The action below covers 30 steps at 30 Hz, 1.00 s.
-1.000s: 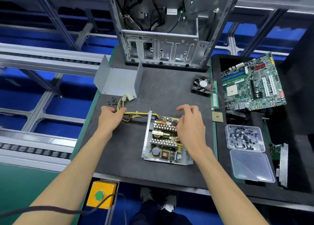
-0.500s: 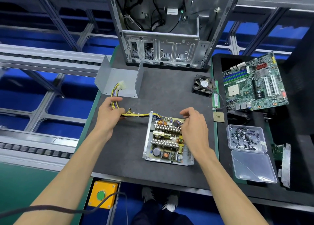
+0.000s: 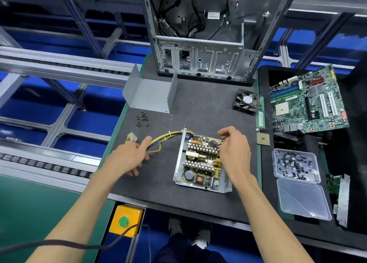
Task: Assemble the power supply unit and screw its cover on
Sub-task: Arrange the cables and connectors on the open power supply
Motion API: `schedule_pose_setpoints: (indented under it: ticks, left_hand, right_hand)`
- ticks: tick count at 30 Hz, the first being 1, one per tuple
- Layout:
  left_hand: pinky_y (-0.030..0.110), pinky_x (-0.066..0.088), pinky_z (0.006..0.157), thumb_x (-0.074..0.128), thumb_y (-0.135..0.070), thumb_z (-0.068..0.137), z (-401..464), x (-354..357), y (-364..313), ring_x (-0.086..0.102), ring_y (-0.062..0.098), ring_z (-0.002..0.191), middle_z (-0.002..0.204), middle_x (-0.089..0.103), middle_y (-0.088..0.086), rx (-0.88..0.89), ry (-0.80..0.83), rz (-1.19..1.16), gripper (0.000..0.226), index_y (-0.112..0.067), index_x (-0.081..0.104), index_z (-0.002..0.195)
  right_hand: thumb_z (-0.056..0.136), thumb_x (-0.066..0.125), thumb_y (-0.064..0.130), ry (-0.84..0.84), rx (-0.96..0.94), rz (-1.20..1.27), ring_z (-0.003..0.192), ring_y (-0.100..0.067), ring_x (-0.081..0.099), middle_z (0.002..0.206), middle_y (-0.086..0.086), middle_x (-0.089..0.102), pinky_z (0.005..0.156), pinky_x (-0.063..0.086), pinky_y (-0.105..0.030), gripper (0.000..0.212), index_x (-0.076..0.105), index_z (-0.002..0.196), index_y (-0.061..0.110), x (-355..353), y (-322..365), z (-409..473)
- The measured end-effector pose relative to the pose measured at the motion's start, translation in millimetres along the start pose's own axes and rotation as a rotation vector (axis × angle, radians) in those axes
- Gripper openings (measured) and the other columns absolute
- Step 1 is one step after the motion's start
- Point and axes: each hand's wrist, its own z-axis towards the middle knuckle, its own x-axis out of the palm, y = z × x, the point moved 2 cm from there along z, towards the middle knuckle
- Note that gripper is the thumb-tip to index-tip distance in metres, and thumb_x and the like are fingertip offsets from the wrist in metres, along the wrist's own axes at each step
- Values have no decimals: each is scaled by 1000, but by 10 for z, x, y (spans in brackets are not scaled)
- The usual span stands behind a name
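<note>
Head view: open metal power supply tray with bare circuit board (image 3: 200, 161) lies under the loosely curled, seemingly empty right hand (image 3: 233, 153). Left hand (image 3: 129, 157), relaxed, touches its yellow wire bundle (image 3: 166, 137). Folded grey metal cover (image 3: 151, 91) stands beyond the left hand, nearer it.

A dark work mat (image 3: 198, 111) tops a green-edged bench (image 3: 29, 213), grey aluminium conveyor rails (image 3: 59, 68) run past on the left over a deep blue floor (image 3: 89, 121), and a yellow box with a green button (image 3: 125, 221) hangs below the front edge.
</note>
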Motion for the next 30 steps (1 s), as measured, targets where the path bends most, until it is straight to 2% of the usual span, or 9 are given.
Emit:
schedule_pose_setpoints:
  ticks: [3, 6, 8, 9, 12, 15, 18, 24, 30]
  left_hand:
    - [33, 57, 56, 22, -70, 99, -63, 92, 17, 68, 22, 48, 59, 71, 7, -1, 43, 184, 75, -17, 71, 79]
    - [34, 44, 68, 31, -63, 101, -98, 160, -32, 58, 29, 75, 92, 71, 10, 113, -224, 594, 59, -16, 61, 79]
    - [38, 40, 80, 45, -41, 101, -120, 230, -148, 54, 30, 97, 110, 62, 10, 273, -290, 706, 32, -17, 65, 95]
    - [39, 38, 85, 50, -26, 98, -119, 270, -204, 50, 31, 106, 116, 56, 10, 348, -275, 654, 18, -17, 64, 105]
    - [41, 41, 79, 46, -1, 88, -93, 326, -301, 53, 34, 98, 108, 55, 7, 399, -165, 152, 28, -19, 47, 108]
    - [45, 51, 69, 42, -16, 96, -66, 335, -334, 61, 31, 75, 85, 64, 3, 453, -138, 32, 19, -29, 31, 103]
    - [44, 50, 74, 31, -41, 106, -12, 350, -384, 64, 28, 75, 82, 68, -2, 503, -178, 65, 10, -33, 36, 110]
    - [33, 40, 52, 29, -29, 109, 187, 582, -392, 47, 20, 46, 60, 54, 3, 439, -41, -282, 33, -14, 54, 92]
    - [24, 42, 42, 26, -31, 110, 160, 778, -317, 46, 15, 43, 56, 54, -2, 474, 32, -492, 40, -53, 49, 135]
  right_hand:
    - [96, 39, -3, -1, 15, 3, 105, -23, 59, 98, 10, 64, 71, 44, -37, 37, 64, 106, 22, -1, -9, -2]
    - [98, 39, 3, -8, 17, 14, 103, -22, 58, 99, 9, 65, 70, 43, -37, 32, 63, 104, 23, -5, -7, -6]
    - [100, 39, 10, -12, 22, 18, 99, -22, 57, 94, 10, 63, 67, 38, -35, 27, 63, 102, 24, -6, 2, -2]
    - [100, 39, 13, -9, 23, 16, 97, -22, 58, 91, 10, 63, 65, 37, -35, 26, 62, 101, 25, -5, 6, 0]
    - [101, 41, 17, -2, 25, 4, 92, -23, 59, 85, 8, 63, 63, 37, -34, 22, 61, 98, 25, -5, 3, 4]
    - [101, 42, 19, -6, 24, -4, 92, -23, 59, 85, 10, 62, 63, 38, -35, 21, 61, 97, 25, 0, 8, 6]
    - [102, 39, 17, -5, 40, 8, 95, -23, 58, 87, 9, 63, 62, 36, -35, 24, 61, 99, 25, 8, 1, 11]
    - [105, 35, 15, 33, 164, 307, 109, -29, 58, 104, 8, 68, 82, 47, -41, 26, 58, 108, 27, 27, -24, 14]
    - [105, 40, 20, 52, 263, 473, 109, -18, 56, 116, 4, 67, 80, 40, -34, 20, 56, 106, 32, 61, -50, 41]
